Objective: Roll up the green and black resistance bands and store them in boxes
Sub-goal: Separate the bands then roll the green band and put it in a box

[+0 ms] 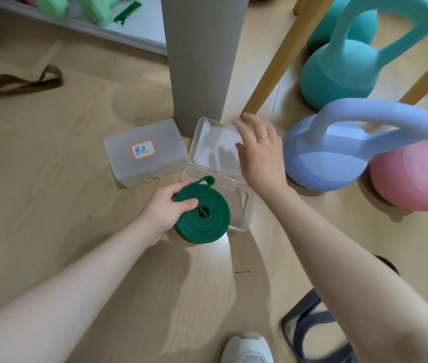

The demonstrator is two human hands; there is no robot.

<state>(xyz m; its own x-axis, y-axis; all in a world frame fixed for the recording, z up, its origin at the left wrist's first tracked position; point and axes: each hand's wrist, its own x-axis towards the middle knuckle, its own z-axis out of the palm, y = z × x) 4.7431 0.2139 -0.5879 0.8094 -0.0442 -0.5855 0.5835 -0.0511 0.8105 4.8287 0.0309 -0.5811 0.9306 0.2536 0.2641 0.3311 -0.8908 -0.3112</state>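
On the wooden floor [50, 205]: 1 coiled green band [203, 213], gripped by the left hand [167, 210], thumb across the coil, just beside 1 clear open box [236, 195]. Right hand [260, 153], fingers straight, rests on its raised lid [215, 148]. Left of that grip, 1 closed labelled box [146, 151].

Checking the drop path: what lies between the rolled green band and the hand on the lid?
In the head view, only the open clear plastic box lies between the rolled green resistance band and the right hand.
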